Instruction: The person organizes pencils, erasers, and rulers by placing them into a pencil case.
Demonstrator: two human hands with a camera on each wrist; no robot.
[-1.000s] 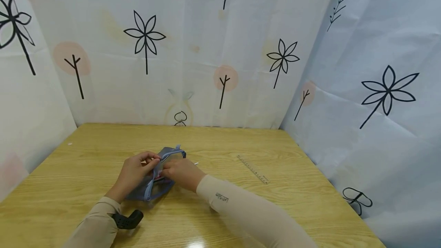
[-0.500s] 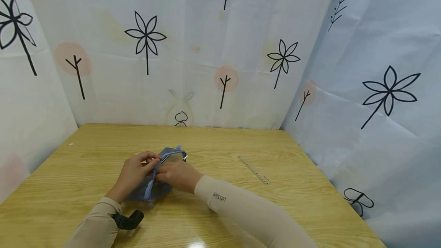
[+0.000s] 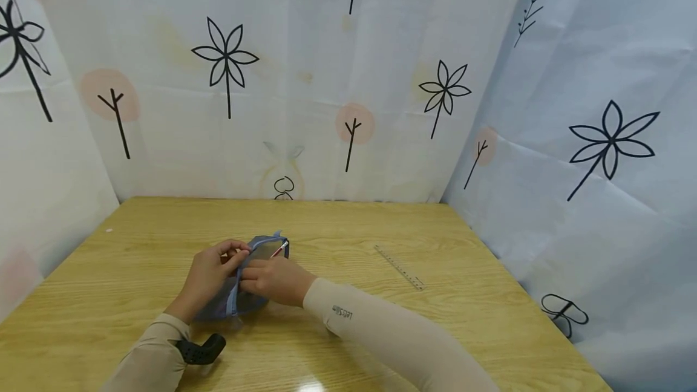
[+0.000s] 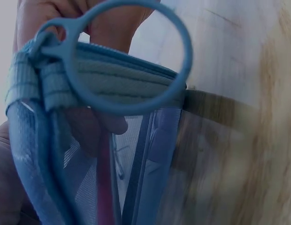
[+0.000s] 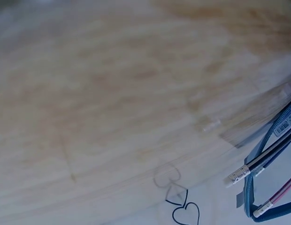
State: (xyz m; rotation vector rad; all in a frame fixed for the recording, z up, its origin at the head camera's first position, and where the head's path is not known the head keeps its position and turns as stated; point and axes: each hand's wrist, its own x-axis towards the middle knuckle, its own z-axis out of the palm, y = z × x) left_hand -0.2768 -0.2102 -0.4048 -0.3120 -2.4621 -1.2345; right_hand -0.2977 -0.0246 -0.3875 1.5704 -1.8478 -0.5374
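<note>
A blue see-through mesh pencil case (image 3: 218,309) lies on the table with its zip open, a large blue ring (image 4: 187,51) on its zip pull. My left hand (image 3: 209,271) pinches the case's edge beside the opening. My right hand (image 3: 280,280) reaches into the opening, fingers curled round a red pencil (image 3: 278,251) whose white eraser end sticks out past the hand. The right wrist view shows a dark pencil (image 5: 263,157) and a pinkish-red pencil (image 5: 282,191) with white erasers across the zip edge. My right fingertips are partly hidden by the case in the head view.
A clear ruler (image 3: 399,268) lies on the wooden table (image 3: 337,222) to the right of the case. A small white scrap (image 3: 109,230) sits near the far left corner. Patterned white curtains (image 3: 305,77) hang round the table's back and sides.
My right hand has shifted a little left, deeper into the case, and the pencil's white end has moved left and up with it. My left hand keeps its hold.
</note>
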